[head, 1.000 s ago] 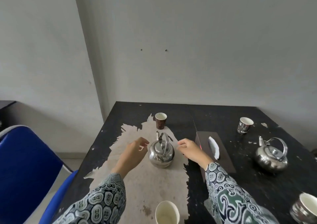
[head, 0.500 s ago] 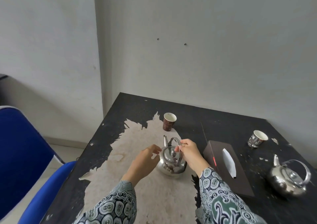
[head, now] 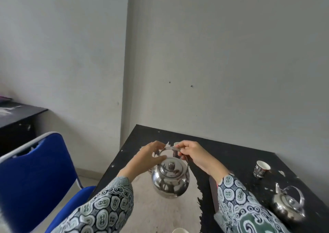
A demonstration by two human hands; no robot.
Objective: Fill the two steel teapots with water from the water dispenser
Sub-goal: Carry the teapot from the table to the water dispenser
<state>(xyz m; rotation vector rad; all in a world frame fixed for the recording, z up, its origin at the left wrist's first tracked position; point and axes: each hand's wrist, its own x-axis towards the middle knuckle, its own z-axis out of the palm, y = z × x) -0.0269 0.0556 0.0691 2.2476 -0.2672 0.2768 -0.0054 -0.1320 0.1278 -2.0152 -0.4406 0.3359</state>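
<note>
A shiny steel teapot (head: pixel 170 180) with its lid on hangs above the worn black table (head: pixel 222 154), lifted by its wire handle. My right hand (head: pixel 193 155) grips the top of that handle. My left hand (head: pixel 148 158) rests against the handle's left side and the pot's shoulder, fingers curled around it. A second steel teapot (head: pixel 287 206) stands on the table at the right, lid on, handle upright. No water dispenser is in view.
A dark paper cup (head: pixel 260 168) stands right of my right arm. The rim of a white cup (head: pixel 180 230) shows at the bottom edge. A blue chair (head: pixel 35 175) stands to the left, a black desk (head: pixel 16 115) behind it.
My hands closed on the near teapot's handle and lifted it off the table toward me. The camera tilted up, so the table sits lower in view.
</note>
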